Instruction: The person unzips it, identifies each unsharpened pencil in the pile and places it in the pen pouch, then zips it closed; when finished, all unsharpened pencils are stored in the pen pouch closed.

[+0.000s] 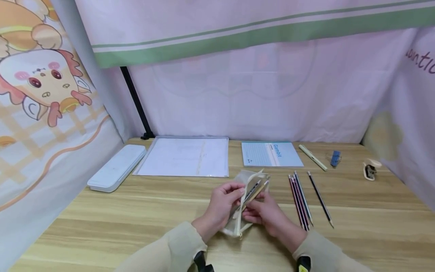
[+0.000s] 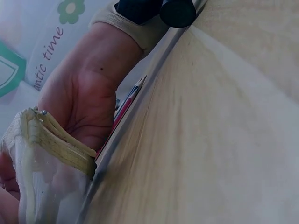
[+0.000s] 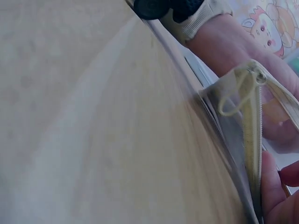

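Both hands hold a clear mesh pencil pouch [image 1: 242,217] with a cream zipper just above the wooden desk [image 1: 136,219]. My left hand [image 1: 233,193] grips its left side, fingers curled over the open mouth. From the right, my right hand [image 1: 254,212] pinches the other edge. A few pencils [image 1: 256,188] stick out of the mouth, pointing away from me. The left wrist view shows the zipper edge of the pouch [image 2: 51,144] against the right palm [image 2: 79,98]. In the right wrist view the pouch [image 3: 250,135] hangs between the left hand [image 3: 229,44] and a right fingertip [image 3: 273,186].
Several loose pencils [image 1: 300,199] lie right of the hands, one more pencil [image 1: 320,199] beyond them. Farther back are a blue notebook [image 1: 272,154], a cream pen [image 1: 312,157], a blue binder clip [image 1: 335,158], a stapler [image 1: 369,169], a clear folder [image 1: 185,156] and a white case [image 1: 117,167]. Curtains enclose the desk.
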Motion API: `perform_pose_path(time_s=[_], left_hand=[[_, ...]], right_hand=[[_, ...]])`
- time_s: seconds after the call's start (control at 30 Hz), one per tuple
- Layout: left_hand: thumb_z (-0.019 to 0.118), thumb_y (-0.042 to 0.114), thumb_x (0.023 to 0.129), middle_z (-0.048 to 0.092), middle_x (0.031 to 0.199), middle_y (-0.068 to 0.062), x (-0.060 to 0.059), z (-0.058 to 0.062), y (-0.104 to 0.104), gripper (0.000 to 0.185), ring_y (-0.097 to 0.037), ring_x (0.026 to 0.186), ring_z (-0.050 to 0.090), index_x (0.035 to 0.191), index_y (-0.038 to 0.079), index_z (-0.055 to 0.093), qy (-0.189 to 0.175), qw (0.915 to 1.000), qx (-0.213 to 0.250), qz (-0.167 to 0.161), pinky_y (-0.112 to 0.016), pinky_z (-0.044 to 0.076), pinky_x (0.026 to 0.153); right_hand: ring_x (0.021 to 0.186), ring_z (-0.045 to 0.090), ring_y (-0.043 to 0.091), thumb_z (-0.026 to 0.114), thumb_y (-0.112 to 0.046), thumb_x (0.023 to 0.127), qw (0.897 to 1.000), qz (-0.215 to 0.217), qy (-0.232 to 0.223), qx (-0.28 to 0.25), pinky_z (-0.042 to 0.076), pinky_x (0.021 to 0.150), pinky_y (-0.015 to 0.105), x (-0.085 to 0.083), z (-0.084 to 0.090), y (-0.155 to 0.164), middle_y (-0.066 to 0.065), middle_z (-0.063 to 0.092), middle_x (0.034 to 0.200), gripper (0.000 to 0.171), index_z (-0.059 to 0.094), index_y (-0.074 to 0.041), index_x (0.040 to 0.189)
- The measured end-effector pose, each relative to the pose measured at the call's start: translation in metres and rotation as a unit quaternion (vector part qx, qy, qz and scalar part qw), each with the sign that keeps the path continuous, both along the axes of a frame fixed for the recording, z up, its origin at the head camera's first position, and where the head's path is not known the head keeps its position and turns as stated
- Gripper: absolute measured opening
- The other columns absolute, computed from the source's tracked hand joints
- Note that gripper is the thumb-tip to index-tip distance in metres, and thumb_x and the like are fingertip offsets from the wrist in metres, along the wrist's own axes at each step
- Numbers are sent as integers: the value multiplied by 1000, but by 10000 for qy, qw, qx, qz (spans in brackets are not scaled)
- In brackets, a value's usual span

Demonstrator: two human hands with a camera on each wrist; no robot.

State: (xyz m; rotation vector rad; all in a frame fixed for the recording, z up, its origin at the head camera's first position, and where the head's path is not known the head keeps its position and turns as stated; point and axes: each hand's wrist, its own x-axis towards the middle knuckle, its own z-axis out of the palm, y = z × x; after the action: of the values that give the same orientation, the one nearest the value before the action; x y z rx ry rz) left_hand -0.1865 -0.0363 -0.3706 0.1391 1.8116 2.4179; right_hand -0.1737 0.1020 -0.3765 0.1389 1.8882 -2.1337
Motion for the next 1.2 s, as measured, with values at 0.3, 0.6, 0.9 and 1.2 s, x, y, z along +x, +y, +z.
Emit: perform_pose_path(time_s=[0.3,0.6,0.9,1.2], left_hand=[[61,-3,82,58,74,2,1,-2,2,23,-6,58,48,102,-15,59,20,9999,93,58,-15,43,52],[61,-3,82,58,75,2,0,0,-3,22,-5,60,48,102,-12,60,-61,10000,43,63,-14,43,53],[62,-1,83,59,75,1,-6,3,1,22,-6,61,50,102,-11,61,31,9993,160,344,-15,43,54],[64,0,83,59,73,1,-7,5,10,22,-5,57,49,102,-11,62,-20,9963,437,737,-14,43,52]], right_hand=[[64,62,12,49,0,86,10000,-6,-74,17,55,64,23,1,-4,3,10,61,74,36,35,13,116],[69,63,15,51,1,86,9986,-270,297,333,55,67,25,11,15,26,13,64,81,42,34,9,123],[68,60,15,65,-11,83,9715,1258,1583,1236,54,63,28,36,23,24,6,60,79,29,52,10,98],[70,55,12,75,-16,74,9419,1422,2252,2048,50,61,21,38,17,15,6,58,79,33,56,4,92]])
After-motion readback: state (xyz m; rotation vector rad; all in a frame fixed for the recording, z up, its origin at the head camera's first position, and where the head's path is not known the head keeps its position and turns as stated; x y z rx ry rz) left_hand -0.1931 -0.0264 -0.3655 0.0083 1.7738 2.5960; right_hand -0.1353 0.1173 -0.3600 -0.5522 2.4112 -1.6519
